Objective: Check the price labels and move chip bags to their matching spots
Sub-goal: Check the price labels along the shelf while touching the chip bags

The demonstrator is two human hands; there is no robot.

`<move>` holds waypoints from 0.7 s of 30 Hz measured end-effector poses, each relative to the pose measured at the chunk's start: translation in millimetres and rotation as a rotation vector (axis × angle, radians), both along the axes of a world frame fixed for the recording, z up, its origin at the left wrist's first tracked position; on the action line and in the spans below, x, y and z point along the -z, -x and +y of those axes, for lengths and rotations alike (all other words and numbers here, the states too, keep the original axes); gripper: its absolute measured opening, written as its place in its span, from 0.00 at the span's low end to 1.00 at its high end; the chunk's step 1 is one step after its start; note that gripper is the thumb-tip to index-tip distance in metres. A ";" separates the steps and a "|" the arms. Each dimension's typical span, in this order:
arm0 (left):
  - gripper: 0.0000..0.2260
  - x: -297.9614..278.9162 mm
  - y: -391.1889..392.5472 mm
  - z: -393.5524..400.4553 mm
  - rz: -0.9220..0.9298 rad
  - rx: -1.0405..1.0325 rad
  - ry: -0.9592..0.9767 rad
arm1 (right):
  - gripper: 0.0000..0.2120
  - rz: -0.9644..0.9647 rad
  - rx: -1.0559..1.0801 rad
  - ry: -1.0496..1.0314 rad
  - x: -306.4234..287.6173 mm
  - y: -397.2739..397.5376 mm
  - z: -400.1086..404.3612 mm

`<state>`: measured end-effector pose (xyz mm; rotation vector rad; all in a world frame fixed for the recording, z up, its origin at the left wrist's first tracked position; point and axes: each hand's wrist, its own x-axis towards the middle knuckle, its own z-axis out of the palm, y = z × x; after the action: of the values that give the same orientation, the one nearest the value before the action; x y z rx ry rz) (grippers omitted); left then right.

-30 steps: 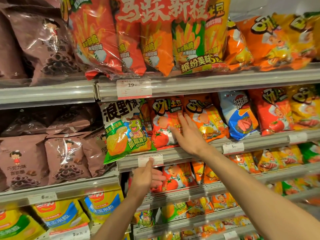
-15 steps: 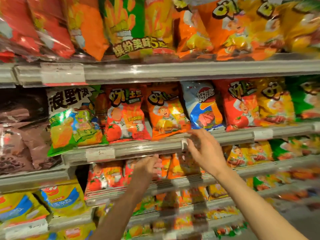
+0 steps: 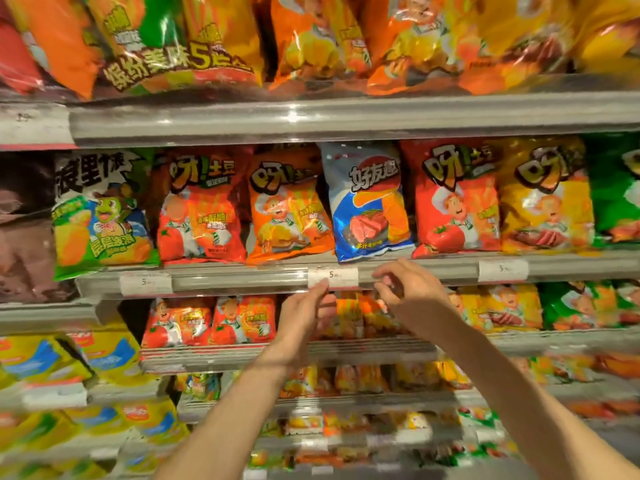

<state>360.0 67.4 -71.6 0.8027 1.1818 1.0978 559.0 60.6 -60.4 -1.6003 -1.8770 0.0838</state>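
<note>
Price label touches left hand fingers (shelf edge).

Warm light, blurred edges (fisheye)

Head cam, close, facing shelves.

Left hand fingertip touching price label; right hand beside.
</note>
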 end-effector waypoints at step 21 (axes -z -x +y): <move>0.23 8.6 1.7 13.0 -0.017 0.019 0.024 | 0.05 0.086 -0.023 -0.196 -52.5 15.4 8.5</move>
<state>358.3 80.5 -80.2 0.7836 1.1691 1.0715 543.6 69.2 -8.0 -1.4207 -1.7796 -0.0200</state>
